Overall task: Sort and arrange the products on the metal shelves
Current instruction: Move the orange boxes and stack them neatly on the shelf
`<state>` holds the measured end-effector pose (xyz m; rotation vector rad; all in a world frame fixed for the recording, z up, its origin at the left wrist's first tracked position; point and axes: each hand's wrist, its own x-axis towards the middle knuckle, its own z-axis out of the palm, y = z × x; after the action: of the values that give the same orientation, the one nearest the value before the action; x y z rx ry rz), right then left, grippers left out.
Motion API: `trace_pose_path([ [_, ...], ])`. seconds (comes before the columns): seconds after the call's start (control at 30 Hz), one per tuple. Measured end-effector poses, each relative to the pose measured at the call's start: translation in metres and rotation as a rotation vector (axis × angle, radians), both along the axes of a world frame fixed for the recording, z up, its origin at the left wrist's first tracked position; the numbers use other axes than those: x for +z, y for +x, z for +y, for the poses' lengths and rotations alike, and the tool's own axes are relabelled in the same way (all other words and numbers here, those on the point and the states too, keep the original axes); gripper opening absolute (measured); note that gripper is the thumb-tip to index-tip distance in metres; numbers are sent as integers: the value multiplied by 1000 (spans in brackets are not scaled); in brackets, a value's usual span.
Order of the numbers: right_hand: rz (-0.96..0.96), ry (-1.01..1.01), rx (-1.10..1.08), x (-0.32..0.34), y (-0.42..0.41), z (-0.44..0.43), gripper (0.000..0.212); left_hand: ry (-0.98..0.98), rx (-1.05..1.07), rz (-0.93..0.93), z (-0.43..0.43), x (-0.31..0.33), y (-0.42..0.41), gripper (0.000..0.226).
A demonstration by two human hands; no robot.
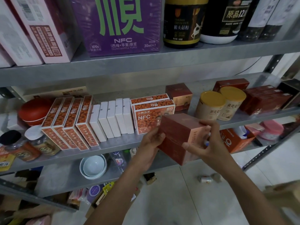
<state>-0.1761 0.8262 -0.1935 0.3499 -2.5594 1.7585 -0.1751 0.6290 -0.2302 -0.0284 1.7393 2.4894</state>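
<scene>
A reddish-brown rectangular cardboard box [177,132] is held in the air in front of the edge of the middle grey metal shelf [113,146], tilted with its far end higher, between the two hands. The left grip [152,140] clasps the box's left end, thumb on the near face and fingers wrapped behind. The right grip [206,143] closes on the right end, thumb pressed low on the near side and fingers curled over the top edge. Both grips touch the box; it touches no shelf.

Just behind the box on the shelf stands a stack of orange berry-printed cartons marked NFC [152,111], partly covered by it in the view. To their left runs a row of plain white upright boxes [112,119], then a row of upright orange berry-printed cartons [69,120]. Behind and right sit a matching reddish-brown box [178,95] and two cream canisters with yellow lids [220,103]. On the shelf above stands a purple carton with green lettering [120,25].
</scene>
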Motion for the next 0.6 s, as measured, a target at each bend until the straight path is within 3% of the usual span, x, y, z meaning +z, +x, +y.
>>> trace_pose_path([
  [0.07,14,57,-33,-3,-5,4,84,-44,-23,9,2,-3,-3,78],
  [0.2,22,26,-112,-15,-15,10,77,-312,-66,94,6,1,-14,33],
  [0.23,48,33,-141,-20,-17,11,78,-403,-79,138,7,2,-19,32],
  [0.3,124,71,-210,-32,-20,10,83,-605,-69,242,8,7,-29,41],
  [0.4,154,98,-325,-48,-33,8,94,-969,105,389,4,13,-48,51],
  [0.5,169,153,-393,-61,-52,0,102,-1300,260,442,-2,19,-71,54],
  [0.6,215,184,-424,-76,-70,-7,102,-1597,240,413,-11,23,-96,68],
])
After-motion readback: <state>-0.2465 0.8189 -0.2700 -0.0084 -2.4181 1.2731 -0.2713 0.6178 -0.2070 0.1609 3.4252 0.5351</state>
